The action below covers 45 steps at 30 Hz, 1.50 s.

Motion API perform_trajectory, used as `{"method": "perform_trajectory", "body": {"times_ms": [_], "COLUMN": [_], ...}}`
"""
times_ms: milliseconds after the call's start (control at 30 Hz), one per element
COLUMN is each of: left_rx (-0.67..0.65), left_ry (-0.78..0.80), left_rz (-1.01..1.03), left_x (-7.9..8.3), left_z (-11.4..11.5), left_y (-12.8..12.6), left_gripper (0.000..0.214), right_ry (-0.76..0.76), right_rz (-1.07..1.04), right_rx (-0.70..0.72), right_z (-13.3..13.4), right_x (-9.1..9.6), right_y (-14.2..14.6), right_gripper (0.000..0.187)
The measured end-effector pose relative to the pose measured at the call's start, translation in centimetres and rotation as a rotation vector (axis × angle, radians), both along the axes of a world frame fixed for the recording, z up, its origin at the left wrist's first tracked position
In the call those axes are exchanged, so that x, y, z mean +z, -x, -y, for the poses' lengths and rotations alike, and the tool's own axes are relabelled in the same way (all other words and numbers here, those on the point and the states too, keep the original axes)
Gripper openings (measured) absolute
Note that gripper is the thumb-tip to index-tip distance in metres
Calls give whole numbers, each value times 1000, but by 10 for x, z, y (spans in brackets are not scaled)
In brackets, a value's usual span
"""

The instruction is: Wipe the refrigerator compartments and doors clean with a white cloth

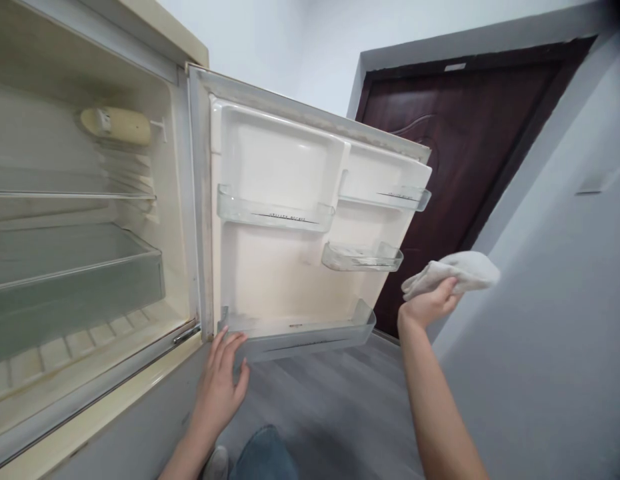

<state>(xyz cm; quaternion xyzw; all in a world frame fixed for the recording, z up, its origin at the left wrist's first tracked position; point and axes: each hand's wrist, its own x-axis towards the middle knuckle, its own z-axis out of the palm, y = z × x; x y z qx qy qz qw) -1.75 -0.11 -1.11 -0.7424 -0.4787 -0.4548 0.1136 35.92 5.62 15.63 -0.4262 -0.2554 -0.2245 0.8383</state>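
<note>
A folded white cloth (pixel 455 272) is gripped in my right hand (pixel 433 303), held out to the right of the open refrigerator door (pixel 277 273) and apart from it. My left hand (pixel 223 380) is at the door's lower hinge-side corner, fingers spread, their tips at the left end of the bottom clear door bin (pixel 310 343). Whether those fingertips press on the bin or only hover by it is hard to tell. Higher on the door sit a wide clear bin (pixel 275 213) and smaller ones at the right. Yellowish stains mark the door's inner edges.
At left is the refrigerator's interior, with a glass shelf (pixel 65 195), a clear drawer (pixel 80 267) and a yellowed lamp housing (pixel 117 127). A dark red room door (pixel 440 140) stands behind the refrigerator door. A wall (pixel 555 320) with a switch bounds the right; grey flooring (pixel 335 407) lies below.
</note>
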Motion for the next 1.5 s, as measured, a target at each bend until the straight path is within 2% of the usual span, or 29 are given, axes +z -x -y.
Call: {"method": "perform_trajectory", "body": {"times_ms": [100,167,400,467,533,700,767,867,1000,1133,1200,1300,1500], "left_rx": [-5,-7,-11,-12,-18,-26,-22,-18,-26,-28,-34,-28,-19], "left_ry": [9,17,45,58,64,86,87,86,80,100,112,99,97], "left_rz": [12,20,52,54,43,41,47,45,41,36,41,47,49], "left_x": [1,1,0,1,2,4,4,4,5,6,6,4,3], "left_z": [0,1,2,3,4,4,4,4,6,7,7,5,5], "left_y": [1,2,1,0,0,-1,-2,-1,1,2,2,1,0], "left_gripper": [40,39,39,39,40,41,41,40,41,41,41,41,41], "right_ry": [-6,0,-91,-87,-63,-8,-22,-45,-36,-80,-93,-77,-46], "right_rz": [-94,-113,-31,-21,-30,-233,-324,-326,-198,-25,87,114,-200], "right_rx": [209,274,119,140,261,799,930,979,969,831,747,727,874], "right_z": [-16,-29,-60,-61,-57,-27,-19,-23,-45,-62,-67,-69,-67], "right_x": [-12,-17,-26,-28,-29,-28,-28,-27,-24,-20,-19,-19,-23], "right_y": [29,49,99,114,134,191,201,192,152,108,95,94,136], "right_gripper": [56,59,57,57,58,56,52,43,47,50,53,54,46]}}
